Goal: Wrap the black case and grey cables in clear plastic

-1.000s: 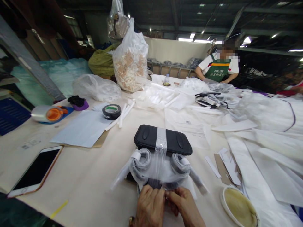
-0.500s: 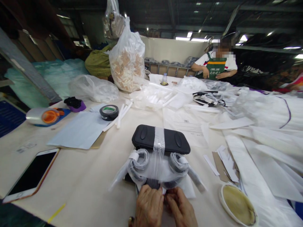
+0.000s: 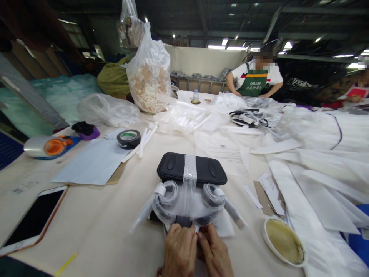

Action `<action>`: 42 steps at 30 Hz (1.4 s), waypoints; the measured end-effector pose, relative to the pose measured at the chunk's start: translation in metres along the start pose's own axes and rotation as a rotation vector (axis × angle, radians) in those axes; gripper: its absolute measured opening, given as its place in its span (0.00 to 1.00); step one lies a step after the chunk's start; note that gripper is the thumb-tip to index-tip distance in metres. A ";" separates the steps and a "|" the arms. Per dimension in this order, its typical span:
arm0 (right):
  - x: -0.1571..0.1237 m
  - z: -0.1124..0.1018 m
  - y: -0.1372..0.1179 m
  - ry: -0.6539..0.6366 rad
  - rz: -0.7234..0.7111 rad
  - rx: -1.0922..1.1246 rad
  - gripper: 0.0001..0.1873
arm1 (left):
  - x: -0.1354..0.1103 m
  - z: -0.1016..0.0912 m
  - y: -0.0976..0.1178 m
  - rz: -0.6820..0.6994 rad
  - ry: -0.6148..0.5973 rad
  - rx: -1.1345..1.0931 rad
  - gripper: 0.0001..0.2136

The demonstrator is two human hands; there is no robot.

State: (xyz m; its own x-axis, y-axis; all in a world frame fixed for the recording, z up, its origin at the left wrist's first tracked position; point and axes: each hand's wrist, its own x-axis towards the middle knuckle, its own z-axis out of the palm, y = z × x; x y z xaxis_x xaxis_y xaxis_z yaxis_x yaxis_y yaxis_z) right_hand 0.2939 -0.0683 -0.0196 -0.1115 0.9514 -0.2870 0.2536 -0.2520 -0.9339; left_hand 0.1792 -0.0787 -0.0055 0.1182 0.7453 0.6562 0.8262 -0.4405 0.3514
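Observation:
A black zipped case (image 3: 206, 169) lies on the table in front of me, with a clear plastic strip (image 3: 190, 173) across its middle. On its near side are two coiled grey straps (image 3: 213, 195) in clear plastic, each with a white band. My left hand (image 3: 180, 246) and my right hand (image 3: 215, 248) meet at the near edge of this bundle, fingers bent and pinched together. A small white piece (image 3: 197, 228) shows between the fingertips; its kind cannot be made out. The fingers hide most of what they grip.
A phone (image 3: 33, 219) lies at left, near a blue sheet (image 3: 86, 161), black tape roll (image 3: 128, 138) and tape dispenser (image 3: 47, 146). At right are a round tub (image 3: 284, 240), paper scraps (image 3: 269, 194) and white foam sheets (image 3: 325, 196). A co-worker (image 3: 255, 80) stands across the table.
The view has shifted slightly, so things appear a little further left. Both hands keep pinching at the same spot. The co-worker's arms have lowered to the table.

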 end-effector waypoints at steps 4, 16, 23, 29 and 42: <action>0.003 0.002 0.003 -0.027 0.010 0.003 0.11 | 0.001 -0.003 0.002 -0.040 -0.027 -0.026 0.08; 0.005 -0.005 -0.005 -0.219 0.447 0.626 0.30 | -0.001 -0.001 0.001 -0.011 -0.029 -0.002 0.08; 0.004 0.005 -0.019 -0.157 0.449 0.803 0.28 | -0.007 -0.002 0.001 -0.173 -0.100 -0.047 0.08; 0.001 0.007 -0.030 -0.134 0.457 0.797 0.28 | -0.006 -0.005 0.003 -0.086 -0.063 0.013 0.14; 0.049 -0.085 -0.047 -0.316 0.325 0.161 0.22 | 0.065 -0.085 -0.031 0.281 -0.589 0.113 0.19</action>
State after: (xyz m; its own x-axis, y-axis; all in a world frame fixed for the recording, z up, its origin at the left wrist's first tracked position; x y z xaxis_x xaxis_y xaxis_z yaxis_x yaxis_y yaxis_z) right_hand 0.3580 0.0051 0.0286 -0.3438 0.7249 -0.5969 0.1747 -0.5751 -0.7992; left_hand 0.1139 -0.0590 0.0832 0.5926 0.7731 0.2261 0.7690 -0.6265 0.1269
